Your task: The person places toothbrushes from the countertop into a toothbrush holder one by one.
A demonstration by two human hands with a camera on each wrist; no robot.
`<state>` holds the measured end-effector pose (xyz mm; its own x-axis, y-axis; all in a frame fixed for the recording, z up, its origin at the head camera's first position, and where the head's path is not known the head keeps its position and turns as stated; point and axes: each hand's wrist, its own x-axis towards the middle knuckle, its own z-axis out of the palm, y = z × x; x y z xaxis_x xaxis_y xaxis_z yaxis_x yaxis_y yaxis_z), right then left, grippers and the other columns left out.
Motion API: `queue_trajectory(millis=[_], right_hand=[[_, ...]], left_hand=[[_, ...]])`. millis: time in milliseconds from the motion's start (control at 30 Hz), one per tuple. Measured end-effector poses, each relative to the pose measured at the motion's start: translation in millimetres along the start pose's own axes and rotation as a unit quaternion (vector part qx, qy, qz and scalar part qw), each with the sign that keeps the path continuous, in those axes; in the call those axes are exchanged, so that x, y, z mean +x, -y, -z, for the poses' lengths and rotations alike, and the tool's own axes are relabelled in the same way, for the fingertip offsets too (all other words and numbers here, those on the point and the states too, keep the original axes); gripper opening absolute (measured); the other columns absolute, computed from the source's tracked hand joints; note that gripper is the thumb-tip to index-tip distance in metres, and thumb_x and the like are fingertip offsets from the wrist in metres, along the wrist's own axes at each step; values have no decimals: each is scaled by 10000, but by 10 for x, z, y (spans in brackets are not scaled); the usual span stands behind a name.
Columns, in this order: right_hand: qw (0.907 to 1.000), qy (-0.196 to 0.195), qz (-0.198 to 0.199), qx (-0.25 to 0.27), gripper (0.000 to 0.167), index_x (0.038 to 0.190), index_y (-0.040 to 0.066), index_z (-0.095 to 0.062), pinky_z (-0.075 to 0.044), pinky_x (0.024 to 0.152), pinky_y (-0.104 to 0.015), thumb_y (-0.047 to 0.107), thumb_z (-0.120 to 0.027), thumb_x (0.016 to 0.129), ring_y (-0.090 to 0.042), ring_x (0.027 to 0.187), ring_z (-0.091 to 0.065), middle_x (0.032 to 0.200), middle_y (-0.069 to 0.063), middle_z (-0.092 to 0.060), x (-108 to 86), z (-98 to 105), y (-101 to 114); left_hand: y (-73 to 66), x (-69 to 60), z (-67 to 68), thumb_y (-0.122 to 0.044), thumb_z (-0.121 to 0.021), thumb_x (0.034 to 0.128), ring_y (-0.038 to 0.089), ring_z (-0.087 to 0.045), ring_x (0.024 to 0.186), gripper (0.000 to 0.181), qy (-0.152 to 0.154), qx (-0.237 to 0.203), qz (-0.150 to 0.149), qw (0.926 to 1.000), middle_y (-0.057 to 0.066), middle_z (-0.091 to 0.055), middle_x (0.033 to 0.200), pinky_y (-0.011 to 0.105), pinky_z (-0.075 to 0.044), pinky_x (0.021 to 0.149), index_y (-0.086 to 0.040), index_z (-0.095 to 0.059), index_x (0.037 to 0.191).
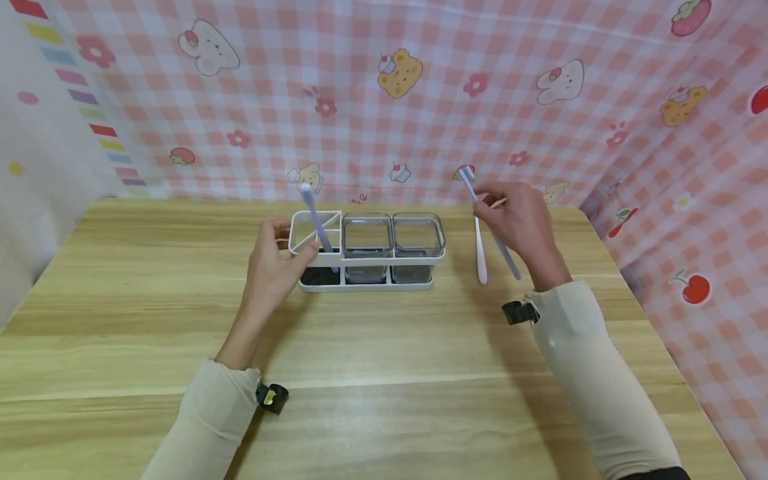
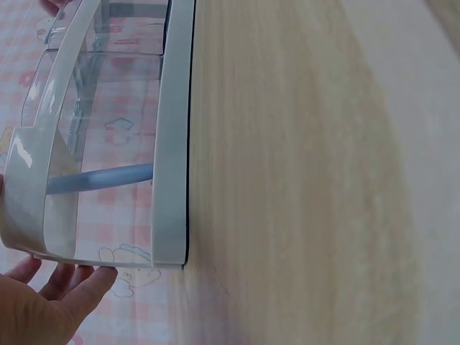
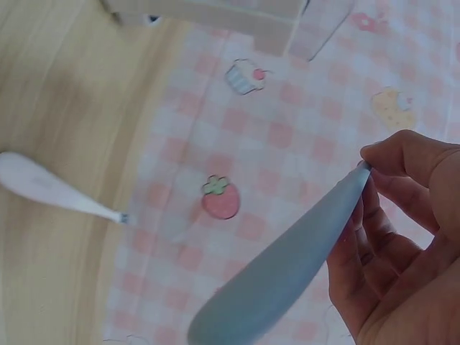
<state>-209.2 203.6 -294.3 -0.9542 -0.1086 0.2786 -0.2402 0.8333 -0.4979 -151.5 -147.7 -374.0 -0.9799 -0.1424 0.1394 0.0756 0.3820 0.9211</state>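
Note:
My left hand [image 1: 270, 267] grips the left end of a white toothbrush holder [image 1: 366, 288], thumb in front and fingers around the side. A purple toothbrush [image 1: 316, 217] leans, bristles up, in the holder's divided left compartment; the left wrist view shows its handle [image 2: 108, 177] through the frame. Two clear cups [image 1: 367, 273] sit in the other slots. To the right, my right hand [image 1: 521, 217] pinches a blue toothbrush [image 3: 280, 266] near its neck, head up and handle slanting down. Below that hand a white toothbrush [image 1: 481, 260] lies on the table, its head hidden.
The wooden table [image 1: 372, 400] ends at a pink checked cloth [image 1: 264, 87] behind, with more cloth along the right side. A pale curtain [image 1: 36, 133] hangs at the left. Black straps [image 1: 521, 312] sit on both wrists.

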Motion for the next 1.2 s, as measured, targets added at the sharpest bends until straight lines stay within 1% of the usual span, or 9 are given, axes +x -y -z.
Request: queue_trajectory(millis=[167, 300, 433, 533, 667, 800, 900, 1033, 1200], right_hand=[[9995, -199, 238, 98, 309, 1217, 104, -751, -474, 539, -297, 158, -622, 941, -287, 798, -712, 931, -139, -737, -7, 30, 133], [9973, -447, 530, 245, 290, 1195, 108, -765, -421, 507, -243, 152, -632, 941, -251, 751, -701, 880, -115, -730, -46, 86, 264], [9935, -650, 864, 343, 273, 1171, 118, -777, -398, 534, -212, 137, -637, 937, -224, 749, -686, 863, -92, -730, -109, 176, 424], [9902, -752, 1092, 432, 247, 1142, 97, -782, -464, 621, -261, 122, -651, 935, -231, 774, -679, 872, -99, -728, -155, 229, 552], [9848, -865, 1401, 543, 232, 1131, 80, -783, -512, 650, -335, 100, -676, 926, -212, 763, -669, 873, -100, -723, -192, 250, 676], [9810, -897, 1617, 581, 226, 1137, 83, -779, -517, 668, -320, 119, -699, 928, -169, 756, -658, 879, -79, -720, -207, 268, 771], [9788, -866, 1722, 694, 229, 1150, 80, -773, -516, 683, -327, 123, -699, 937, -165, 768, -654, 897, -80, -719, -198, 267, 837], [9747, -848, 1856, 908, 245, 1173, 77, -766, -514, 684, -320, 96, -687, 942, -165, 774, -646, 912, -81, -719, -174, 227, 907], [9673, -850, 2135, 1074, 217, 1132, 61, -775, -530, 726, -319, 75, -686, 934, -150, 751, -645, 909, -75, -720, -147, 151, 996]], left_hand=[[-6, 2, 3, -241, -706, 910, 315, -517, 1147, 594, 23, 18, 18, 10000, 203, -552, 1252, 418, -474, 938, 30, -435, 1365], [-6, -1, 3, -251, -705, 912, 311, -515, 1150, 599, 53, 47, 69, 10000, 197, -550, 1256, 423, -474, 947, 22, -432, 1369], [-9, 10, -11, -253, -706, 911, 306, -513, 1158, 609, 87, 47, 96, 9999, 192, -547, 1262, 427, -475, 955, 16, -429, 1382], [-8, 16, -19, -257, -705, 912, 309, -514, 1159, 609, 73, 63, 95, 9999, 193, -549, 1263, 432, -474, 956, 14, -429, 1382], [-5, 12, -10, -265, -702, 916, 316, -514, 1162, 607, 58, 102, 92, 9999, 196, -552, 1261, 437, -469, 956, 16, -428, 1380], [-22, 9, 4, -257, -706, 913, 319, -514, 1162, 605, 47, 98, 88, 9999, 198, -555, 1258, 428, -462, 950, 17, -432, 1378], [-36, 11, 5, -247, -706, 912, 320, -513, 1162, 600, 39, 68, 83, 9999, 200, -553, 1261, 421, -456, 950, 19, -432, 1374], [-46, 10, -2, -237, -709, 909, 326, -512, 1164, 598, 38, 12, 56, 10000, 204, -552, 1266, 426, -454, 951, 24, -432, 1370], [-40, 4, -2, -255, -707, 910, 324, -510, 1173, 610, 54, 31, 128, 9999, 197, -544, 1285, 439, -454, 963, 22, -426, 1376]])
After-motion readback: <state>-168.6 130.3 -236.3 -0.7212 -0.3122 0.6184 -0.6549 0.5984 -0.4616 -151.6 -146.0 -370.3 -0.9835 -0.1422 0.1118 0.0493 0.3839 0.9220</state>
